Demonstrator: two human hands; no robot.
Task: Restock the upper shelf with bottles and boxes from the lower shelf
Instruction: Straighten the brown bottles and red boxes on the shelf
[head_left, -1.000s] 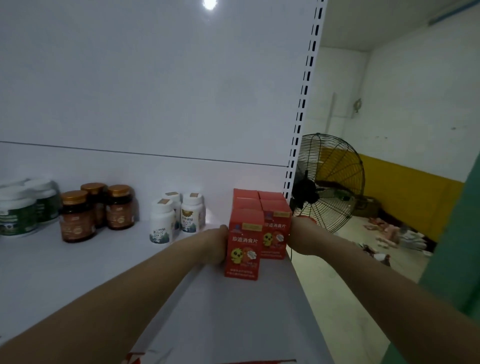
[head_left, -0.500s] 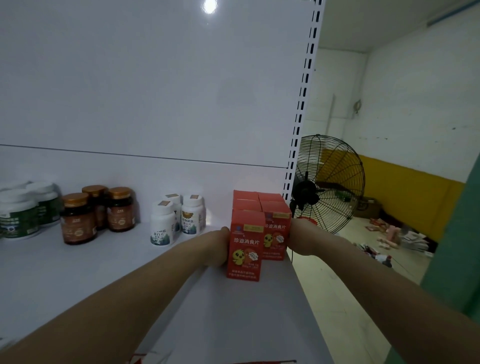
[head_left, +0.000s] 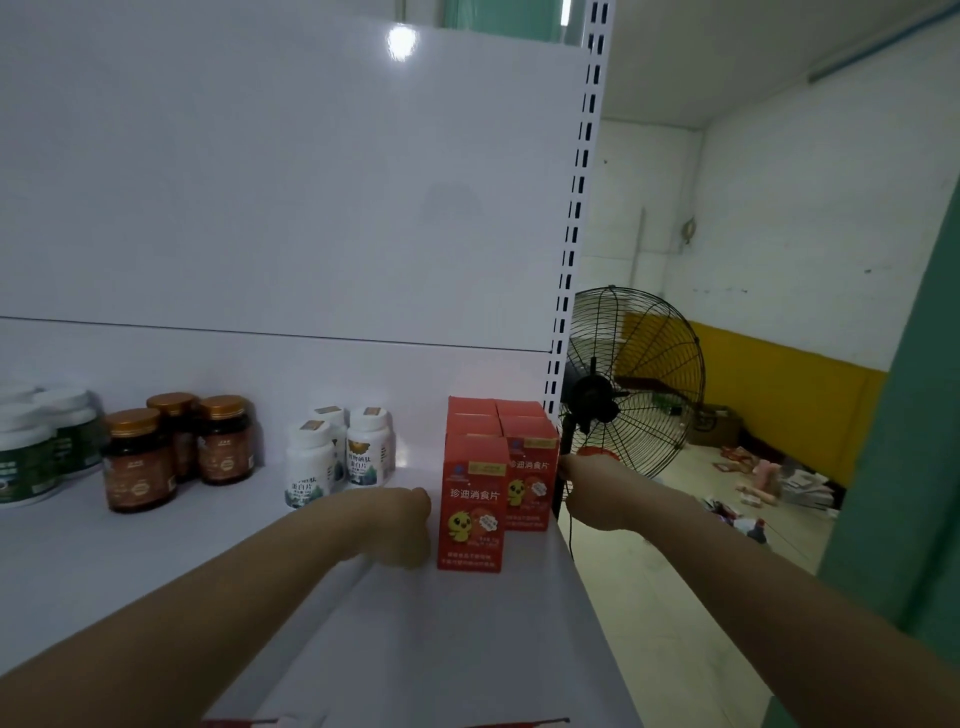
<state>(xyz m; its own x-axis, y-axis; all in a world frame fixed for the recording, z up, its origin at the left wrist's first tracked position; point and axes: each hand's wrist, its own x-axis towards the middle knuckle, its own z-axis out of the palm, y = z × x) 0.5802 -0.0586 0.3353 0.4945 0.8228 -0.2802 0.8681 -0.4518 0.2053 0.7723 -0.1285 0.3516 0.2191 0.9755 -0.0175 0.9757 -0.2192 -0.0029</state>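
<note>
Squaring up red boxes (head_left: 511, 423) at right end of upper shelf (head_left: 156, 561), close against slotted upright (head_left: 576, 260); placing step, judged nearly done for this batch. Left hand (head_left: 405, 525) curled just beside left face of front box (head_left: 471, 506); right hand (head_left: 587, 493) at right side of neighbouring box. Possibly pressing inward rather than pinching; hidden fingertips, so cannot tell. Next: letting go, withdrawing without toppling, reaching down for more. White bottles (head_left: 337, 457) near, to left.

Red boxes (head_left: 471, 501) carry yellow chick pictures; amber bottles (head_left: 137, 460) wear gold caps; white bottles (head_left: 310, 465) stand on a white shelf (head_left: 156, 545); black fan (head_left: 631, 384).
</note>
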